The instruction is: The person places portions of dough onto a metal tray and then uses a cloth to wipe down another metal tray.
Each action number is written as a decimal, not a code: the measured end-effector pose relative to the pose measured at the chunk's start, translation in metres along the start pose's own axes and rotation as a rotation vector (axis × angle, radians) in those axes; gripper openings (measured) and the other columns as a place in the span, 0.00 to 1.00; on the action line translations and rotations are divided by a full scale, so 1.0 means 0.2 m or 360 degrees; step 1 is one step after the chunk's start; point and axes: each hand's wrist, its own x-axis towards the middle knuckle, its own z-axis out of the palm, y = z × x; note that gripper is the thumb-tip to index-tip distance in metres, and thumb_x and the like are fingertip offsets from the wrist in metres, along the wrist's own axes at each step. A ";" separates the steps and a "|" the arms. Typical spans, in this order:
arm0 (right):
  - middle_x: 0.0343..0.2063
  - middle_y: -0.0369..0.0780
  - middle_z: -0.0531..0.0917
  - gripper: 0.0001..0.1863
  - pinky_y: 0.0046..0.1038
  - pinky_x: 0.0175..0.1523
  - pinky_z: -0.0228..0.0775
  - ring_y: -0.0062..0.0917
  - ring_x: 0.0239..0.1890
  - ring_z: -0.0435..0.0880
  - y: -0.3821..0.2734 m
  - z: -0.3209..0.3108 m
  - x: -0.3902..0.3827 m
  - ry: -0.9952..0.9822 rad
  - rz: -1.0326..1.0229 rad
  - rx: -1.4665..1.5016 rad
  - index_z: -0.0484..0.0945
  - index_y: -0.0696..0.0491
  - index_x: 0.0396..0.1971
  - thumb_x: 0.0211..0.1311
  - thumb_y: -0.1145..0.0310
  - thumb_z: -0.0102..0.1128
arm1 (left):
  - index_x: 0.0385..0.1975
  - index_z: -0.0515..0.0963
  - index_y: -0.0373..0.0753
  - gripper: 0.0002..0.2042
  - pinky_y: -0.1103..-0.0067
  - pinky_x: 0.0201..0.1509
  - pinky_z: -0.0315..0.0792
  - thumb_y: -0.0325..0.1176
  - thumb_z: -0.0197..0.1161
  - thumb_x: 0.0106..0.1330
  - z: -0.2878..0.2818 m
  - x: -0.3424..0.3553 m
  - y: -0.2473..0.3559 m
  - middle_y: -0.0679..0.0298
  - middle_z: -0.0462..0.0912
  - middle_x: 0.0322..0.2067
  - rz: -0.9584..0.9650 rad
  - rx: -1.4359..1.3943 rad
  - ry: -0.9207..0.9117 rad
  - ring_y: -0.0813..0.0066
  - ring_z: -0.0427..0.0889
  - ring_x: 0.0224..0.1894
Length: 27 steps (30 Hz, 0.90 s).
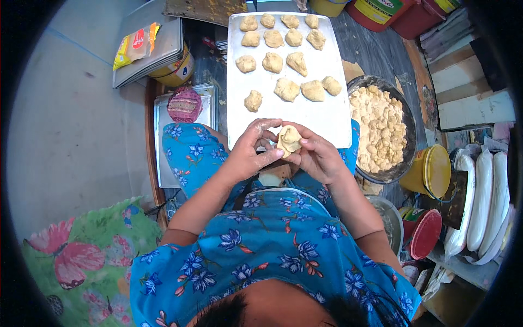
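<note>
Dough piece [289,139] I hold: matt, soft-looking, creased. Baking tray [305,121] before me: smooth pale metal, slight sheen. Dough lumps [273,62] on it: matt, rough, uneven. Round pan [410,136]: dark, appears metal. My dress [261,240]: printed cloth, matt, softly creased. Butterfly-print cloth [125,248]: matt, rumpled. Planks [370,52]: wood, dark, worn, visibly grained. Yellow bucket [437,170] and red lid [426,234]: smooth plastic. Long bags [480,204]: clear plastic film, glossy, wrinkled. Yellow-and-orange packet [136,46]: shiny flexible film.
</note>
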 end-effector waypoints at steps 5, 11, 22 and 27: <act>0.50 0.44 0.73 0.23 0.32 0.58 0.67 0.31 0.53 0.73 0.03 0.02 0.01 0.0395 -0.0114 -0.0441 0.66 0.57 0.55 0.61 0.67 0.56 | 0.47 0.71 0.31 0.17 0.80 0.44 0.73 0.30 0.64 0.60 0.02 -0.01 -0.01 0.60 0.77 0.39 -0.0392 -0.0174 0.0207 0.76 0.77 0.39; 0.43 0.40 0.78 0.20 0.24 0.51 0.68 0.23 0.45 0.77 0.08 -0.07 0.07 0.0324 -0.0590 -0.1806 0.71 0.58 0.49 0.56 0.72 0.62 | 0.36 0.72 0.35 0.07 0.76 0.45 0.76 0.25 0.61 0.61 0.02 -0.02 -0.03 0.61 0.77 0.36 -0.0612 -0.0724 0.0285 0.71 0.80 0.38; 0.47 0.45 0.77 0.18 0.32 0.53 0.69 0.37 0.50 0.77 0.06 -0.02 0.07 0.0292 -0.1193 -0.2379 0.76 0.55 0.46 0.53 0.80 0.56 | 0.33 0.68 0.37 0.06 0.73 0.44 0.78 0.23 0.58 0.62 0.07 -0.03 0.00 0.58 0.76 0.37 -0.0436 -0.1107 0.0340 0.66 0.80 0.40; 0.56 0.47 0.71 0.19 0.34 0.60 0.62 0.34 0.57 0.71 0.00 -0.03 0.04 -0.0155 -0.1023 -0.2482 0.74 0.54 0.52 0.58 0.74 0.56 | 0.37 0.67 0.38 0.08 0.76 0.43 0.77 0.23 0.58 0.62 0.05 -0.01 -0.02 0.58 0.76 0.38 -0.0174 -0.0881 0.0401 0.71 0.79 0.40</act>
